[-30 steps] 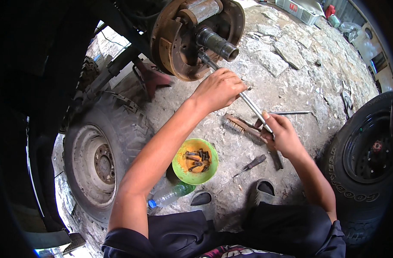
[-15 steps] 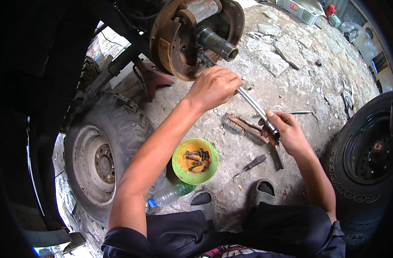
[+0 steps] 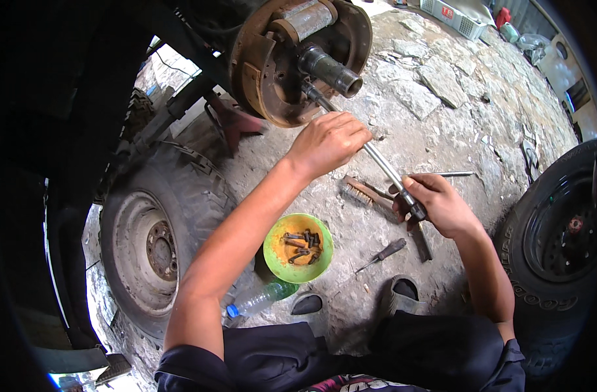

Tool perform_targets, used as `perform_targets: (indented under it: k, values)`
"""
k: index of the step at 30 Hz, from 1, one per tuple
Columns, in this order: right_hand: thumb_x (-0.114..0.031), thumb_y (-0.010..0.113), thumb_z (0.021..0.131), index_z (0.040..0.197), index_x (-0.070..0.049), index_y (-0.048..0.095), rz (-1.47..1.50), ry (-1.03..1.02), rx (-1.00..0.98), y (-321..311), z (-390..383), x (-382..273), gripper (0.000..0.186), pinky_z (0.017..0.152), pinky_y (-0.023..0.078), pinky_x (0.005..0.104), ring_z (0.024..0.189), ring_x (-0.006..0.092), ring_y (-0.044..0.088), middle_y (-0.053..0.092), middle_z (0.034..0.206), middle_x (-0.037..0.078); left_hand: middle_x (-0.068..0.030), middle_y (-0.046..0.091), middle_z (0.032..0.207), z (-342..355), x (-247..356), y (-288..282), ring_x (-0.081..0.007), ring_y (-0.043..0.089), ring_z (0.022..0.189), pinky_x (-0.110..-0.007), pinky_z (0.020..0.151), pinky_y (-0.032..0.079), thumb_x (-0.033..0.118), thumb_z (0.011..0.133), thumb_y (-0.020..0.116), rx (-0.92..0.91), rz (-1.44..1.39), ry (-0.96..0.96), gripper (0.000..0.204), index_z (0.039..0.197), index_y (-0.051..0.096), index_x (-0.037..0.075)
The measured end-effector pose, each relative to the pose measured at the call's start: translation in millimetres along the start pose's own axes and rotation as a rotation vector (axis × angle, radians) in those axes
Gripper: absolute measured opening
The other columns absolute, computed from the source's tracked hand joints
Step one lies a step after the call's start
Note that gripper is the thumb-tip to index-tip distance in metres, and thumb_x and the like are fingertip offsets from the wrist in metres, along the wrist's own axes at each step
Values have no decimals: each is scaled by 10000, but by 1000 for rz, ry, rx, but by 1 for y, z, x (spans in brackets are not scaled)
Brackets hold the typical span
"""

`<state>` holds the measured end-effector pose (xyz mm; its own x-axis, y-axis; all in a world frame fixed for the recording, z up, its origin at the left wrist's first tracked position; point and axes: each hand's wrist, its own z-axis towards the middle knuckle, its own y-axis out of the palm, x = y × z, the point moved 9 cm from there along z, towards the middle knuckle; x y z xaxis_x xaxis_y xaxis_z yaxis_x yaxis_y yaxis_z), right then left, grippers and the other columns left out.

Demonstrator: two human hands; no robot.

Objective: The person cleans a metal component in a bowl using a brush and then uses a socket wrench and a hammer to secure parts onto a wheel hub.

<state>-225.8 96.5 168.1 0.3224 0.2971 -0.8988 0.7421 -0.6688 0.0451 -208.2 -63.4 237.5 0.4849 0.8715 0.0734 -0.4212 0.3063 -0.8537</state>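
Note:
A long silver socket extension bar slants from the brake assembly down toward my right side. Its dark socket end meets the lower part of the assembly, just below the protruding hollow spindle. My left hand is closed round the bar near that end, knuckles up. At the bar's dark near end, my right hand grips with thumb on top; its other fingers are partly hidden underneath. A wooden wire brush lies on the ground beneath the bar.
A green bowl holding several rusty bolts stands below my left forearm, beside a plastic bottle. A screwdriver and a metal rod lie nearby. Wheels stand left and right; a red jack stand is behind.
My left hand has slid slightly down the bar, away from the brake assembly, so more of the bar shows near the socket. My right hand stays at the near end, its grip slightly shifted.

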Motion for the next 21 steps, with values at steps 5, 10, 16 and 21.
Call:
perform_targets:
  k: [5,10,16,21]
  values:
    - [-171,628,942,1008,51,572,-288,-230,221,-11,-4,-19,238,534,470,271,641,108,575,598,740,51,-87,660,1045,12,8,3,-265,625,1018,-392,925,478,-39,737,628,-72,-39,7,339,1061,659,54]
    - [-161,663,921,999,38,560,-105,-69,157,-9,-1,-18,237,493,398,251,594,80,500,587,740,29,-108,655,1118,16,0,14,-268,615,1079,-407,1006,449,-44,722,619,-344,-56,-94,393,1103,644,50]
    - [-142,627,942,962,57,589,-99,-13,69,2,0,-19,203,478,401,245,555,100,526,642,750,103,-86,658,1045,13,3,3,-258,611,1068,-409,907,474,2,708,654,-161,10,-121,365,1066,657,69]
    - [-143,701,883,928,23,566,-261,-22,98,-2,9,-18,219,443,368,245,530,93,502,585,649,66,-73,651,1012,12,11,10,-258,611,1058,-413,935,464,15,703,669,-116,56,28,334,1033,654,69]
